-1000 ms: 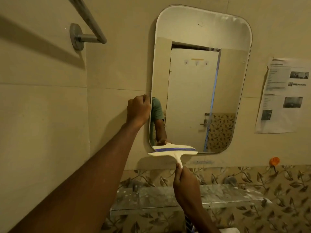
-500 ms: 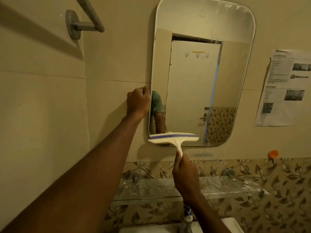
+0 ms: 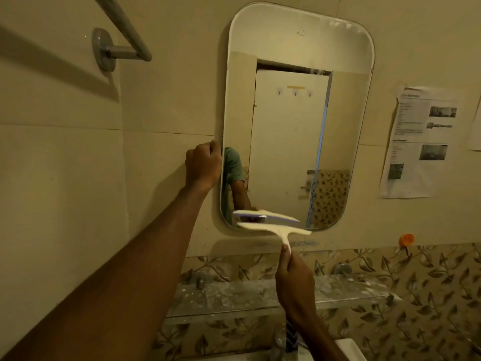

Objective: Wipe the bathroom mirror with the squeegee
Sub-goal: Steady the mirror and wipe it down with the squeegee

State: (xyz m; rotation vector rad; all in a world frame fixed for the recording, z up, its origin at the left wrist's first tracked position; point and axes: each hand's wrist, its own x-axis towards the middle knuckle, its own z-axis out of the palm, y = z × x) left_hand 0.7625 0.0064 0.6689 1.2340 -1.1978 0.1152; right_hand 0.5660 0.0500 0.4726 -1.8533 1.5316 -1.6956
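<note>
At mirror (image 3: 294, 121) bottom, squeegee (image 3: 276, 227) now lower

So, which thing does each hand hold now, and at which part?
The right hand holds the squeegee by the lower end of its handle. The left hand is closed at the left edge of the mirror, gripping or bracing it.

Text on wall paper (image 3: 421, 142) too small to read, towel bar (image 3: 122, 27) cut off
</note>
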